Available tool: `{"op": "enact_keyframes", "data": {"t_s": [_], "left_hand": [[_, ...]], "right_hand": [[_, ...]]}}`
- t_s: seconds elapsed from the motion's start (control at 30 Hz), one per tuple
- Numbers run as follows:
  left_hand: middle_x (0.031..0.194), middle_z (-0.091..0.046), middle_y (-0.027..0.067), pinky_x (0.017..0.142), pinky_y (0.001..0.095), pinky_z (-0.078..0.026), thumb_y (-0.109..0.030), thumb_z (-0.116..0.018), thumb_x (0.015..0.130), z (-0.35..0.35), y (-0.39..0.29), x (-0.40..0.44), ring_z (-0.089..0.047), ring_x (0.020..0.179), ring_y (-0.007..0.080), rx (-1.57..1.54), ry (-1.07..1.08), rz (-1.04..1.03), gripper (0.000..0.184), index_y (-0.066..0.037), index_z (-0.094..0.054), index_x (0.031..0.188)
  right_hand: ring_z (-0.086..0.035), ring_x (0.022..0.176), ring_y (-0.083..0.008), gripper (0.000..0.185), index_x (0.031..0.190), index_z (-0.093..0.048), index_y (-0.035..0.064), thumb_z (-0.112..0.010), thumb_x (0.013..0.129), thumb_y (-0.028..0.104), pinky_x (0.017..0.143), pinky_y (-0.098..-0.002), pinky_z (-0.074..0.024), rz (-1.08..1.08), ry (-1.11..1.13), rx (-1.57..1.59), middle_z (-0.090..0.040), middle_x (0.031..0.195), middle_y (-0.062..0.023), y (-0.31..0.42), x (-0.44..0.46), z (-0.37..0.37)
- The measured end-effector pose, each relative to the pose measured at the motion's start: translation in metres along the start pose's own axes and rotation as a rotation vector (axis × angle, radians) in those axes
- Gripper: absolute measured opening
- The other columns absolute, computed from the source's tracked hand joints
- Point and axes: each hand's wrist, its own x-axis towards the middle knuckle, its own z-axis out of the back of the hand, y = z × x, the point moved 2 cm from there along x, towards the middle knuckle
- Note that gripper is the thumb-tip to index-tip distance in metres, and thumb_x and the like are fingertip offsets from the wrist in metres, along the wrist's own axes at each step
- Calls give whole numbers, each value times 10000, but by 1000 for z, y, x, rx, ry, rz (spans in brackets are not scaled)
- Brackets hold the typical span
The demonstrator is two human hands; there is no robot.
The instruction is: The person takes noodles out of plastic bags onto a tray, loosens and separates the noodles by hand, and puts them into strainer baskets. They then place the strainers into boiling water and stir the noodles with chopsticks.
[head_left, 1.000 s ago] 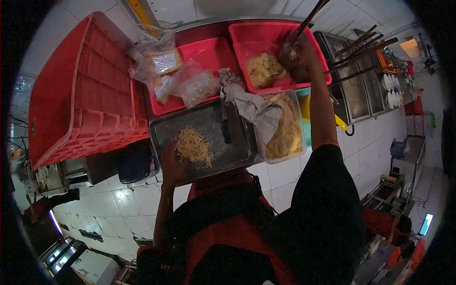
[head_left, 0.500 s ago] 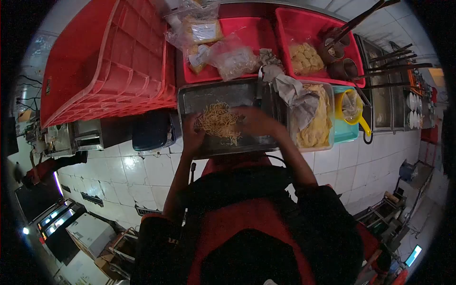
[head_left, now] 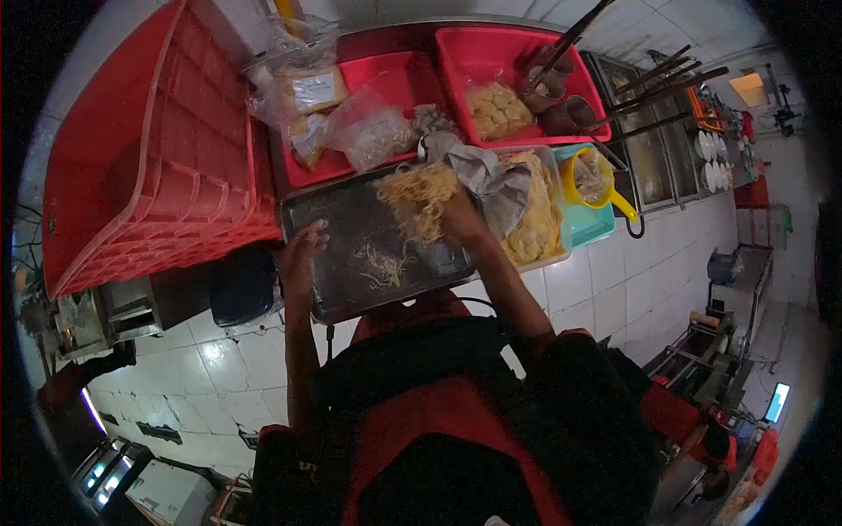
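Note:
A bundle of noodles (head_left: 419, 200) hangs from my right hand (head_left: 460, 219), raised over the right part of the dark metal tray (head_left: 338, 254). The fingers are wrapped round the bundle and partly hidden by it. Some loose noodle strands (head_left: 383, 265) lie on the tray's floor below. At the tray's left edge is my left hand (head_left: 304, 250), fingers apart, holding nothing. Just right of the tray, a grey cloth (head_left: 491, 180) lies partly over a clear tub of yellowish noodles or dough sheets (head_left: 537, 223).
A large red crate (head_left: 149, 167) stands at the left. Behind the tray are a red tray with bagged food (head_left: 373, 131) and a red bin (head_left: 465, 53) with cups and a bag of dough balls (head_left: 497, 111). A yellow strainer (head_left: 589, 178) rests on a turquoise container. Another person (head_left: 684, 421) is at lower right.
My right hand went from the red bin to the noodles, gripped them and lifted them to the right. My left hand has come away from the pile to the tray's left edge.

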Motion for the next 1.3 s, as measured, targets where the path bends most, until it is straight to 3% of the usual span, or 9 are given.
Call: {"op": "enact_keyframes", "data": {"t_s": [0.1,0.13,0.4,0.47,0.77,0.9,1.0,1.1,1.3], "left_hand": [[1081,-619,128,808,296,-467,-220,-494,911,7,14,1,-598,918,171,-85,-89,78,319,13,-588,1108],[1076,-619,137,803,296,-472,-222,-492,915,6,20,2,-601,912,173,-122,-118,110,316,12,-586,1105],[1026,-626,137,779,312,-503,-271,-532,903,1,42,-17,-623,862,204,-202,-247,135,340,-1,-569,1105],[1030,-621,132,782,323,-507,-256,-523,908,-2,31,-32,-621,871,205,-137,-321,163,324,3,-570,1097],[953,-638,93,734,268,-470,-239,-528,900,11,50,-73,-609,822,153,-204,-500,195,293,-2,-585,1064],[972,-638,95,738,280,-473,-269,-548,890,6,58,-69,-610,828,162,-194,-505,249,324,-7,-576,1077],[1020,-629,101,752,305,-477,-281,-565,881,1,55,-64,-608,833,168,-184,-440,202,339,-14,-564,1089],[1030,-623,107,758,312,-482,-294,-573,880,4,49,-63,-606,841,172,-139,-439,223,350,-19,-560,1097],[959,-643,95,727,286,-481,-239,-577,881,10,52,-59,-614,807,153,-242,-506,226,287,-15,-583,1060]], "right_hand": [[-539,1061,-236,400,1215,-457,42,-585,856,163,877,-349,-463,410,-190,-651,-546,1151,-125,66,-5,84],[-559,1024,-237,394,1228,-441,48,-558,877,184,838,-363,-485,324,-129,330,-556,1125,-97,70,4,116],[-618,822,-190,229,1055,-558,-1,-566,866,128,628,-327,-532,437,-811,193,-614,936,-78,83,126,361],[-610,799,-175,210,1056,-577,38,-560,874,142,587,-323,-518,37,-895,282,-615,904,-59,57,169,410],[-641,784,-240,324,979,-665,55,-629,791,317,639,-372,-536,-579,-737,-1024,-665,951,-112,19,250,504],[-641,887,-310,659,989,-657,13,-799,542,474,753,-418,-516,-452,-953,-1195,-662,948,-177,-15,238,487],[-632,906,-330,439,1141,-573,260,-520,793,523,739,-449,-519,-185,-606,-1927,-642,989,-140,-124,272,581],[-644,794,-378,517,804,-664,-9,-624,739,502,727,-433,-524,-303,-1066,-1242,-655,778,-182,-7,206,474],[-552,632,-223,165,812,-567,-57,-578,799,106,566,-363,-462,902,-1442,-606,-603,777,-102,157,103,209]]}}
